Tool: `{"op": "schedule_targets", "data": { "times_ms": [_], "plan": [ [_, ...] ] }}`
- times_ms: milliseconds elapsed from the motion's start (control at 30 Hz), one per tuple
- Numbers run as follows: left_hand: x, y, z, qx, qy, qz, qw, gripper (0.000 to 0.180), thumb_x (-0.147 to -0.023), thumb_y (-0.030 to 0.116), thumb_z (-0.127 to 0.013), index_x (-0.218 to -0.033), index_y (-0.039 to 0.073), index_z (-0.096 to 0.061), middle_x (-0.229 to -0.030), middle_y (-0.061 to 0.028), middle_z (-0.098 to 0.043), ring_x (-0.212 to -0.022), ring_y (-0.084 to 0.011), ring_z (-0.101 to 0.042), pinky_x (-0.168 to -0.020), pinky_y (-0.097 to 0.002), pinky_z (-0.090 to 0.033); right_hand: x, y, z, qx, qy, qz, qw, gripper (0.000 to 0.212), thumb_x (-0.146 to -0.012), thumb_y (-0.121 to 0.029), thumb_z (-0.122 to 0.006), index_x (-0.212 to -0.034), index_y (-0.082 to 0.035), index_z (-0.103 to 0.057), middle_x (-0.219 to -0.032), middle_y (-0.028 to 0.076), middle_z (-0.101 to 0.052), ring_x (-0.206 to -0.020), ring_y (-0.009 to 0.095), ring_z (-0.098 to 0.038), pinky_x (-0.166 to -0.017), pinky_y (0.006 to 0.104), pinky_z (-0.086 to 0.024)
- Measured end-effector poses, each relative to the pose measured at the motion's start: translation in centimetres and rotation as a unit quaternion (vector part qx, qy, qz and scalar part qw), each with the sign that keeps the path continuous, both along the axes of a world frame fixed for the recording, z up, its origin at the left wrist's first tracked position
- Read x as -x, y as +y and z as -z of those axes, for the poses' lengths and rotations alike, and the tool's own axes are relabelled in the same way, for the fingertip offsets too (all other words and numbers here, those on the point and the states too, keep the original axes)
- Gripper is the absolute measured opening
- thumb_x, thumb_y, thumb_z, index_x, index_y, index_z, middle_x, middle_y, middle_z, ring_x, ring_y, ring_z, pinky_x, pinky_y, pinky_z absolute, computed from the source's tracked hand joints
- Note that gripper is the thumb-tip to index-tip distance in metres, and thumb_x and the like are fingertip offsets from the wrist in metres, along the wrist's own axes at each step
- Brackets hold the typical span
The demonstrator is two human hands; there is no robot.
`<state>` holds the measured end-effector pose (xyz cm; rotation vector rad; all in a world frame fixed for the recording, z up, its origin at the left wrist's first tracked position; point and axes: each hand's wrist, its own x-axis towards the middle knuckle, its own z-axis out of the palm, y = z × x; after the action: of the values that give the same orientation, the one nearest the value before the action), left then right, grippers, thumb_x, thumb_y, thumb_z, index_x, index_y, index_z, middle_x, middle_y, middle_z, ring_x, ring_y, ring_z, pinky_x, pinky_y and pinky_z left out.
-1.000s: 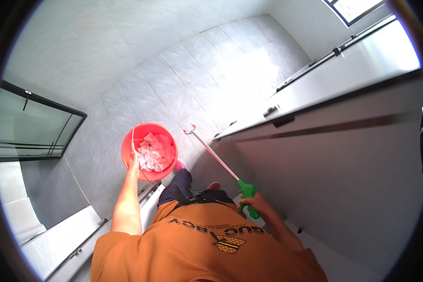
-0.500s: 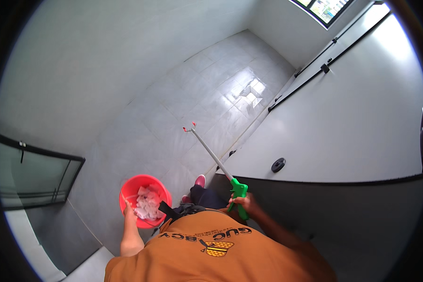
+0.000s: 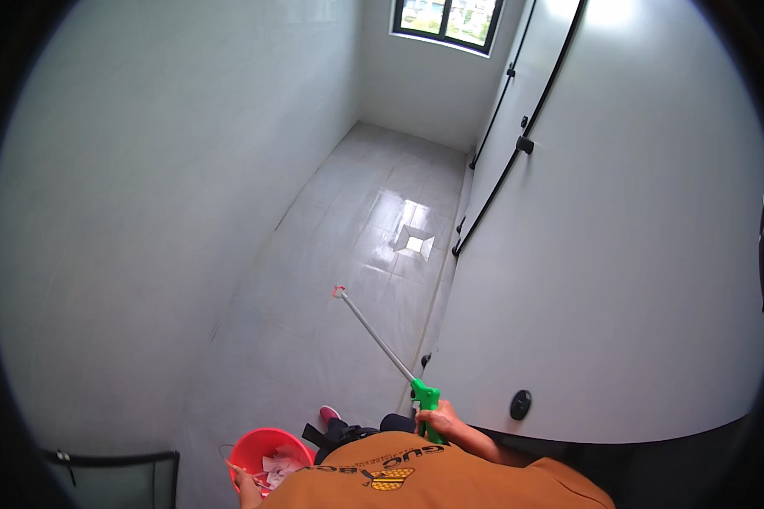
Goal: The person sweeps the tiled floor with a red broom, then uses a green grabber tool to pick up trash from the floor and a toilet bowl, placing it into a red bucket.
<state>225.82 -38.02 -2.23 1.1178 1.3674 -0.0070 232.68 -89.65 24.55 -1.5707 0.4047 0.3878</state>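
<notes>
My right hand (image 3: pixel 440 417) is wrapped round the green handle of a litter picker (image 3: pixel 378 337). Its grey shaft slants forward and left over the tiles, and its small red jaws appear drawn together with nothing visible between them. At the lower edge, my left hand (image 3: pixel 248 489) grips the near left side of a red bucket (image 3: pixel 248 444). White and pinkish crumpled paper (image 3: pixel 280 467) lies inside the bucket. My body and the lower edge of the picture hide part of the bucket.
Grey floor tiles (image 3: pixel 314 339) run forward past a square drain (image 3: pixel 415 244) to a wall with a window (image 3: pixel 446 24). Light grey cubicle doors (image 3: pixel 603 254) stand on the right, a plain wall (image 3: pixel 170 170) on the left. A dark-framed glass panel (image 3: pixel 119 475) is at lower left.
The view has swung up and right, so the window shows more and the bucket sits lower. The litter picker's red jaws, apart before, now look closed. Both hands keep their holds.
</notes>
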Motion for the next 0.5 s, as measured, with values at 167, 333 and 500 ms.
{"op": "schedule_targets", "data": {
  "times_ms": [167, 333, 500],
  "plan": [
    [-15.7, -1.3, 0.6, -0.033, -0.006, 0.086, 0.996, 0.063, -0.075, 0.07, -0.051, -0.092, 0.01, -0.06, -0.048, 0.003, -0.034, -0.036, -0.0103, -0.034, -0.034, -0.0252, -0.029, -11.0, -3.2, 4.3, -0.107, -0.045, 0.109, 0.987, 0.006, -0.071, -0.002, -0.058, -0.073, 0.002, -0.055, -0.063, 0.011, -0.057, -0.055, 0.024, -0.061, -0.05, 0.0353, -0.051],
    [-30.6, -3.9, 0.2, -0.071, -0.023, 0.172, 0.982, 0.063, -0.075, 0.07, -0.05, -0.09, 0.01, -0.06, -0.048, 0.0032, -0.035, -0.036, -0.01, -0.035, -0.034, -0.0251, -0.029, -20.9, -5.2, 6.2, -0.077, -0.079, 0.211, 0.971, 0.006, -0.073, -0.001, -0.058, -0.068, 0.002, -0.054, -0.061, 0.011, -0.056, -0.053, 0.023, -0.059, -0.05, 0.0364, -0.052],
    [-43.9, -4.8, -2.1, -0.112, -0.083, 0.226, 0.964, 0.063, -0.076, 0.071, -0.048, -0.085, 0.01, -0.06, -0.048, 0.0025, -0.037, -0.036, -0.01, -0.036, -0.034, -0.0253, -0.028, -28.0, -10.8, 3.9, -0.001, -0.043, 0.214, 0.976, 0.006, -0.069, 0.0, -0.058, -0.065, 0.004, -0.055, -0.059, 0.013, -0.056, -0.049, 0.025, -0.06, -0.045, 0.0382, -0.052]
  ]
}}
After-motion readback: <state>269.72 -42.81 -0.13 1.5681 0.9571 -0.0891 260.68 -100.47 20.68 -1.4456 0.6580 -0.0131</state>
